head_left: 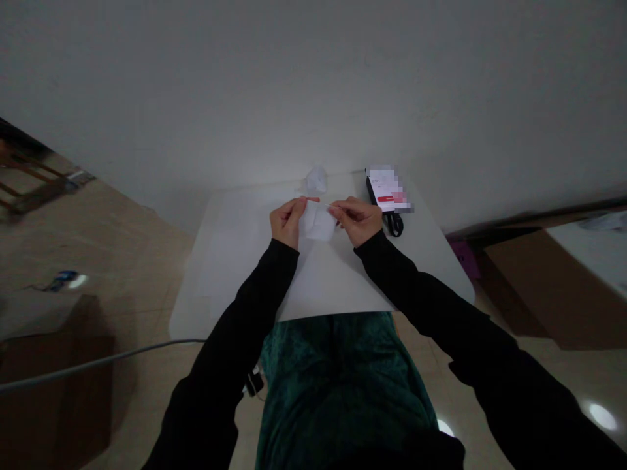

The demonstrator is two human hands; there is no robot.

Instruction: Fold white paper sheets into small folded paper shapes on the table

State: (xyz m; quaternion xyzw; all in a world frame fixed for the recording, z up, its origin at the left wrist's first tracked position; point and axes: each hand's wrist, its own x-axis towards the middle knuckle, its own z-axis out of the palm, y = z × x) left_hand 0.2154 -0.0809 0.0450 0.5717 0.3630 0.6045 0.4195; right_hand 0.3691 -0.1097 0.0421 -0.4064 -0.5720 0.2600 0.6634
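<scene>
Above the white table [343, 287], a small piece of folded white paper [321, 224] is stretched between my two hands. My left hand [288, 220] pinches its upper left edge, the index finger lying along the top. With thumb and fingertips, my right hand [359, 219] grips the upper right edge. Just beyond the hands, near the wall, sits a crumpled or folded white paper shape [316, 180]; its exact form is unclear. Fine creases in the held paper are too dim to make out.
A device with a lit screen [385, 189] and a black strap or cable [394, 225] lie at the table's back right. Pale sheets [228, 254] cover the left side. A wall [313, 85] rises behind. Cardboard boxes [553, 287] and a grey cable [122, 356] flank the table.
</scene>
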